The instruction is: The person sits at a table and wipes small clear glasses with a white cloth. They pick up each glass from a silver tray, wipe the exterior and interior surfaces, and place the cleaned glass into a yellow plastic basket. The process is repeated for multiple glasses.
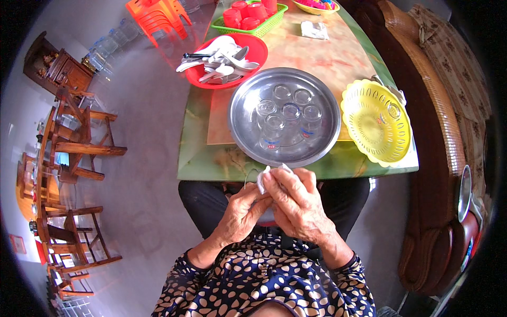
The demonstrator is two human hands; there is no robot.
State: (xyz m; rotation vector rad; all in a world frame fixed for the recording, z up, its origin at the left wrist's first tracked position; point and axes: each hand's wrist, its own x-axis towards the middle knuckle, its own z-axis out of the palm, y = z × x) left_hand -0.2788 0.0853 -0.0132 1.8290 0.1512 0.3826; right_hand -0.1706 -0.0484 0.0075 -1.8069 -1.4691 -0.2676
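L hand (240, 211) is closed on a clear glass (245, 178), as far as its thin curved rim shows; R hand (298, 208) is pinched on white cloth (262, 182). Hands are together at the fingertips, in front of the body over the lap, just short of the table (198, 161) edge. Glass sits at the L fingertips, on the L side of the grip, cloth right up against it, btwn the two hands. Rim arc shows L of the cloth; rest is hidden by fingers, so can't tell the long axis.

Outward: steel tray (245, 119) is straight ahead, a bit to R, its near rim just beyond the R fingertips. Several clear glasses stand in it, nearest one (272, 142) toward the near L part. Yellow basket (369, 129) is ahead & R, nr the tray, w/ one glass (394, 110) inside at its R side; R hand is the nearer to it, while the held glass is on the far (L) side of the grip. Ahead & L, past the tray: red basin (256, 47) w/ spoons (224, 58). Beyond that, green basket (269, 25) w/ red cups (232, 18).
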